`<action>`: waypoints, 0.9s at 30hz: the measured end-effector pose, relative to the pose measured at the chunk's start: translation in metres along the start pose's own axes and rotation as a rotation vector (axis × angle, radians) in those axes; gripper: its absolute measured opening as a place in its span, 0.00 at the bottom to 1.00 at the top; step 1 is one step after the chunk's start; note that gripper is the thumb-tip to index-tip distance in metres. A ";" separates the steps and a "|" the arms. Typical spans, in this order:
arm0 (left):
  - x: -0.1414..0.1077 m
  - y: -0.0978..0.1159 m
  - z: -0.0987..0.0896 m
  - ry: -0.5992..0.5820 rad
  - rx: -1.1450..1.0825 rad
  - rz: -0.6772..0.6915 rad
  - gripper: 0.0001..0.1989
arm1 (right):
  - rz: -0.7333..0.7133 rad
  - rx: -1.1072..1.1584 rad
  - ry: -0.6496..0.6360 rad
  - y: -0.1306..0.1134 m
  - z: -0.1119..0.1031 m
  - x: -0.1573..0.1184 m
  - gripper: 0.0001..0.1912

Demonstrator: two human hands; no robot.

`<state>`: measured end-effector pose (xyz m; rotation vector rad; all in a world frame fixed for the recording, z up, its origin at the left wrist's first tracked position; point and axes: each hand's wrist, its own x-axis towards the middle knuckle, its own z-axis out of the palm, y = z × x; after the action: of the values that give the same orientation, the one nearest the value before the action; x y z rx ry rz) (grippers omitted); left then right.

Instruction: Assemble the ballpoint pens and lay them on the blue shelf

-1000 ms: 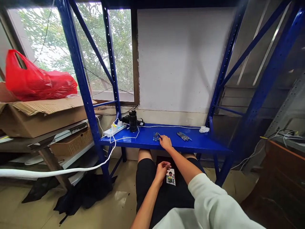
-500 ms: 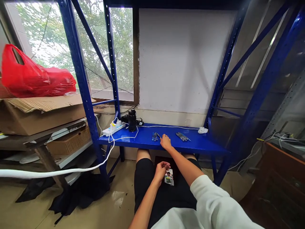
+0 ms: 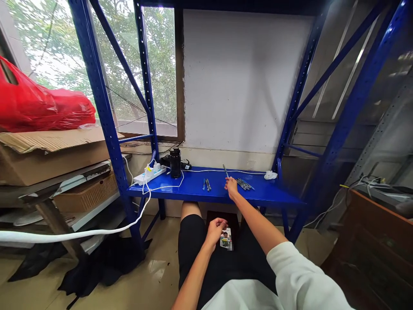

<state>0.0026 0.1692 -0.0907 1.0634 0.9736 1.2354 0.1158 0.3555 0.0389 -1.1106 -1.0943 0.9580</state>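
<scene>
My right hand (image 3: 231, 188) is closed around a slim grey pen (image 3: 225, 171), which points up and away above the blue tabletop (image 3: 193, 194). Just right of that hand, several pens (image 3: 245, 184) lie side by side in a slanted group. A smaller group of pens (image 3: 207, 184), one of them blue-tipped, lies to its left. Low over my lap, my left hand (image 3: 215, 231) has its fingers curled together. Directly beside its fingers is a small printed card or packet (image 3: 226, 239) with a portrait; whether the fingers grip it is unclear.
At the table's left stand a dark bottle (image 3: 175, 163) and a white power strip (image 3: 150, 175) with trailing cables. Crumpled white material (image 3: 270, 175) lies at the right end. Blue rack posts (image 3: 97, 82) frame the table. A red bag (image 3: 48, 105) rests on a cardboard box (image 3: 58, 159).
My right hand has moved right from the left pen group, carrying one pen toward the right group. The left hand stays beside the printed card. The view has shifted slightly.
</scene>
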 end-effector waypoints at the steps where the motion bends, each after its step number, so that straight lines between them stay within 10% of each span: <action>1: 0.000 0.000 0.000 -0.001 0.007 0.002 0.27 | 0.015 0.054 0.020 -0.003 -0.002 0.000 0.15; 13: 0.001 -0.003 -0.003 -0.025 0.071 0.016 0.28 | 0.019 0.428 -0.019 -0.058 -0.014 -0.010 0.24; 27: -0.001 0.001 -0.002 -0.015 0.085 0.010 0.30 | 0.087 0.215 -0.199 -0.057 -0.016 -0.029 0.25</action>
<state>0.0008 0.1688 -0.0905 1.1429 1.0181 1.2017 0.1286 0.3131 0.0885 -0.9070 -1.0793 1.2460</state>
